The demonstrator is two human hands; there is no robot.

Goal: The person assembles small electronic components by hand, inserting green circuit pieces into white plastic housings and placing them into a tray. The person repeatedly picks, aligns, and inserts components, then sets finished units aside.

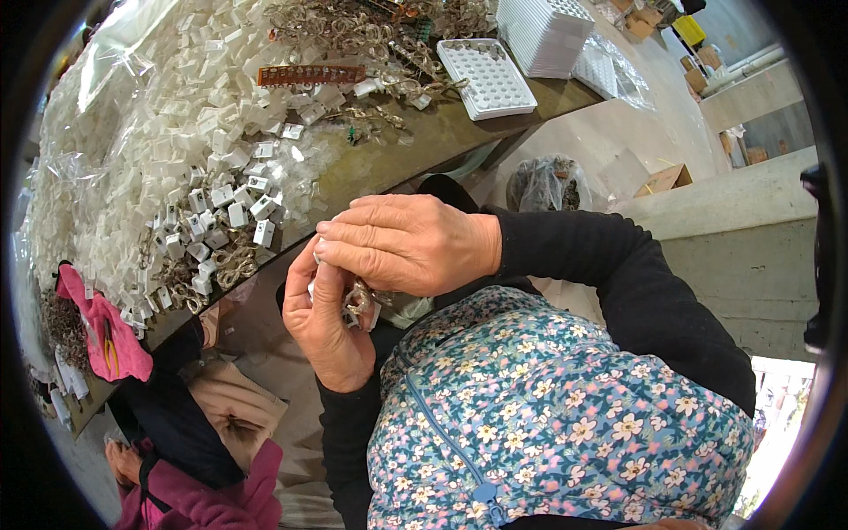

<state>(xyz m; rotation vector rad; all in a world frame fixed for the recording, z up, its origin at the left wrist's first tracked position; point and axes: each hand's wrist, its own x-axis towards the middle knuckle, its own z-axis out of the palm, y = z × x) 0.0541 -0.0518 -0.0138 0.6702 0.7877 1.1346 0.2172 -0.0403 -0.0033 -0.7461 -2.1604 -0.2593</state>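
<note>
From where I stand, the two hands are together just off the counter's (567, 99) near edge, about midway along it. The left hand (334, 327) is curled around a shiny, silvery-beige looped bundle (358, 299), which pokes out beside the thumb. The right hand (411, 243) lies flat over the top, long fingers reaching to the left fingertips; a small white fragment shows there, but I can't tell whether the right fingers grip it.

Beside them, along the same edge, sit glossy, box-shaped white pieces (238, 215), tangled with pale looped strands (234, 265). Behind them spreads a great heap of translucent plastic bits (190, 106), angular and milky, with crinkled clear film toward the far left. A ribbed amber strip (311, 75) lies on the far side of the heap. Near the right-hand end, a white tray (486, 108) shows rows of round shapes, just beside a neat stack of white trays (546, 40). At the left end, a soft pink cloth (99, 322) drapes by the edge, with yellow-handled pliers (109, 347) on it. Below that, a co-worker's magenta sleeve (212, 499) shows.
</note>
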